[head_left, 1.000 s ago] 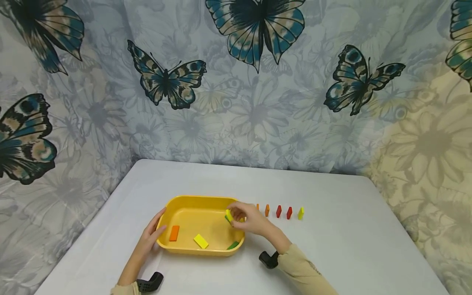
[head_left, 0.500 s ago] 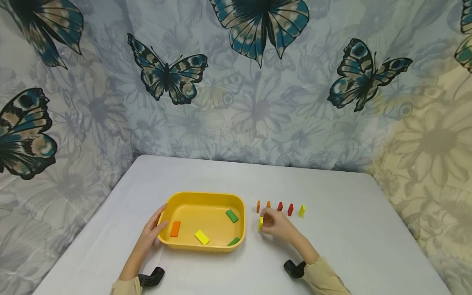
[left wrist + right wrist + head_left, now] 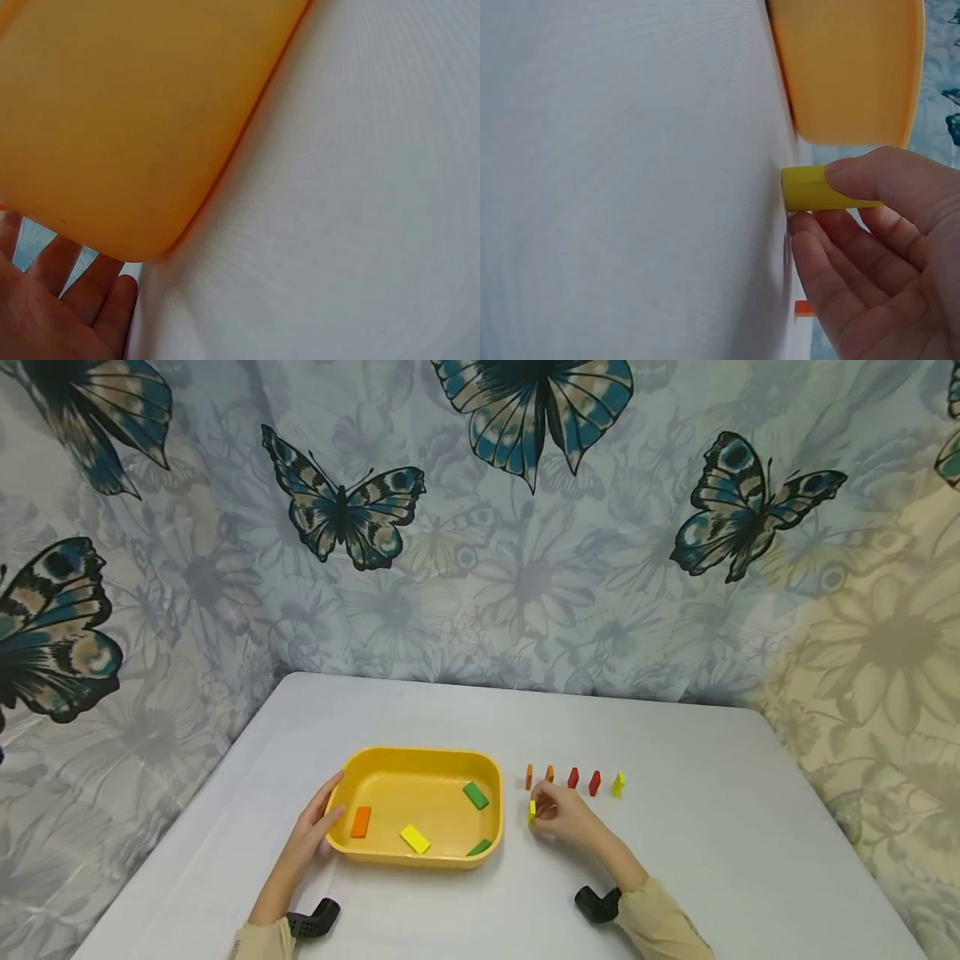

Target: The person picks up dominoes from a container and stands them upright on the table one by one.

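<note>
Hand [image 3: 564,814] pinching smooth yellow block [image 3: 532,811], glossy rounded yellow tray [image 3: 420,758] beside

A home corner set up for tabletop play

A thin curtain [image 3: 480,527] printed with big blue butterflies and pale flowers hangs as a backdrop on all sides of a plain white desk [image 3: 697,860], with warm light glowing through it at the right. On the desk stand a yellow plastic tub [image 3: 420,858] holding flat coloured blocks and a short row of small toy dominoes [image 3: 573,778] set on end: household and toy things, nothing of a workshop or lab.
</note>
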A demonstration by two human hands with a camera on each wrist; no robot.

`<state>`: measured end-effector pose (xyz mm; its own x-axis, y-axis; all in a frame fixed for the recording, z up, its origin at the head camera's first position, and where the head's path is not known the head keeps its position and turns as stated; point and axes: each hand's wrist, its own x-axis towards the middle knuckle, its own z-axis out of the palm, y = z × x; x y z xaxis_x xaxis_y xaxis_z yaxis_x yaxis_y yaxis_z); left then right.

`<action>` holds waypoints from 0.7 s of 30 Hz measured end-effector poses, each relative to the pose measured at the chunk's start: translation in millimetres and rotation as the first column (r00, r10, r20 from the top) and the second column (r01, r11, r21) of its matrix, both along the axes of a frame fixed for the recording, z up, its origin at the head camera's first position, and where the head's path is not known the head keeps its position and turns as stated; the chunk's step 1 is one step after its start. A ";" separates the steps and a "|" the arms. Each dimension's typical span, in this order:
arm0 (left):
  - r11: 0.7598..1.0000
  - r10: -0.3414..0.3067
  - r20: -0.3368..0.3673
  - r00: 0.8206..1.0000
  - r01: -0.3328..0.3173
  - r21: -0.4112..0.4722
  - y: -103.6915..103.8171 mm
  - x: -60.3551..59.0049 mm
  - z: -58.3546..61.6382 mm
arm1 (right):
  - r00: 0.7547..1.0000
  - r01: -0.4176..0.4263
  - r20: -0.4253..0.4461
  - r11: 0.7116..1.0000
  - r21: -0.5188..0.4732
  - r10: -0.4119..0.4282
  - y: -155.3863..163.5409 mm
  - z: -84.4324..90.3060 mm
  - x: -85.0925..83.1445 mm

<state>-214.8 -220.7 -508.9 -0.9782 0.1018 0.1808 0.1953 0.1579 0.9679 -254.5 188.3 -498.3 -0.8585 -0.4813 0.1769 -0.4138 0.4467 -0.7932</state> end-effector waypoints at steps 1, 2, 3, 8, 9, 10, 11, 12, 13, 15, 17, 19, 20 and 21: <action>1.000 0.000 0.005 1.000 0.000 -0.002 0.0 0.4 0.1 | 1.000 -0.004 0.003 1.000 0.001 0.004 0.2 -0.5 0.2; 1.000 0.002 0.011 1.000 -0.002 -0.006 -0.1 0.8 0.0 | 1.000 -0.007 0.005 1.000 0.005 0.007 0.4 -1.2 0.5; 1.000 0.004 0.016 1.000 -0.004 -0.009 -0.1 1.2 0.0 | 1.000 -0.011 0.013 1.000 0.005 0.011 0.4 -1.5 1.0; 1.000 0.015 0.015 1.000 -0.015 -0.012 0.2 -1.7 -0.4 | 1.000 0.002 0.001 1.000 0.003 -0.002 0.0 1.3 1.1; 1.000 0.017 0.015 1.000 -0.017 -0.009 0.3 -2.9 -0.4 | 1.000 0.005 -0.003 1.000 0.001 -0.005 -0.2 2.4 0.5; 1.000 0.018 0.017 1.000 -0.018 -0.010 0.3 -3.8 -0.5 | 1.000 0.010 -0.003 1.000 0.006 -0.010 -0.5 3.0 0.1; 1.000 0.020 0.020 1.000 -0.020 -0.008 0.2 -4.2 -0.6 | 1.000 0.012 0.006 1.000 0.013 -0.013 -0.8 3.6 0.0; 1.000 0.023 0.023 0.999 -0.022 -0.009 0.1 -4.3 -0.7 | 1.000 0.014 0.017 1.000 0.022 -0.015 -1.1 4.2 0.2; 1.000 0.024 0.025 0.999 -0.024 -0.011 0.0 -3.7 -0.5 | 0.999 0.015 0.029 0.999 0.030 -0.016 -1.3 5.1 0.8; 1.000 0.022 0.024 0.999 -0.022 -0.011 -0.5 -2.6 -0.8 | 0.999 0.022 0.043 0.999 0.046 -0.024 -1.6 8.3 2.7; 1.000 0.021 0.019 1.000 -0.021 -0.004 -0.8 -2.1 -1.1 | 0.999 0.042 0.029 0.997 0.062 -0.044 -1.4 14.0 5.2; 1.000 0.016 0.008 1.000 -0.016 0.004 -0.7 -2.5 -1.5 | 0.997 0.073 -0.025 0.995 0.066 -0.071 -0.9 22.4 6.9; 1.000 0.012 0.004 1.000 -0.012 0.009 -0.5 -3.4 -1.9 | 0.994 0.089 -0.061 0.994 0.062 -0.085 -1.0 27.6 7.5; 1.000 0.009 0.001 1.000 -0.010 0.011 -0.1 -4.1 -2.1 | 0.991 0.100 -0.095 0.993 0.056 -0.094 -1.3 32.5 7.7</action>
